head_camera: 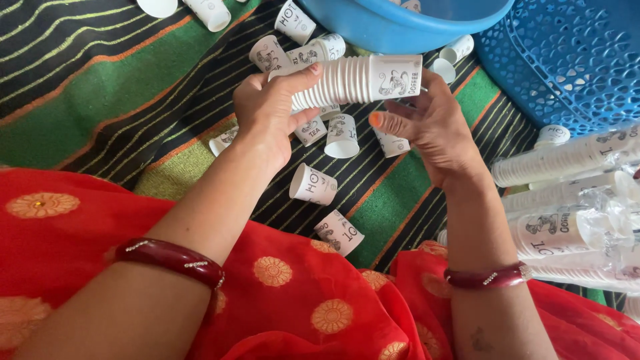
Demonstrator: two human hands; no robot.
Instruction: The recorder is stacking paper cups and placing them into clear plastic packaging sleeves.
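lap: red cloth with orange-gold round flower motifs [293, 300], draped and soft, nearest the camera, below the nested cup stack.
wrists: dark red glossy bangle with small studs [170, 259] on the left wrist; matching bangle [490, 277] on the right wrist.
left hand [270, 113]: closed round the narrow end of the nested cup stack, thumb on top, fingers under.
right hand [427, 123]: cupped at the wide end of the stack, thumb out, orange-painted nail; holds it from below and behind.
nested cup stack: white paper cups with black printed art, pushed into one ribbed horizontal column [357, 80], held in the air between both hands above the mat.
loose cups: same white printed paper cups lying singly on their sides [313, 185], just below the stack; one more [340, 232] nearer the lap; others beyond the stack.
mat: woven striped mat, black with green, orange and cream bands [100, 87], under the stack and everything else.
sleeves: long stacks of cups in crinkled clear plastic wrap [573, 200], right of the stack, lying flat.
basin: smooth blue plastic round tub [400, 27], beyond the stack.
basket: blue plastic basket with openwork lattice wall [567, 60], right of the basin, far right of the stack.
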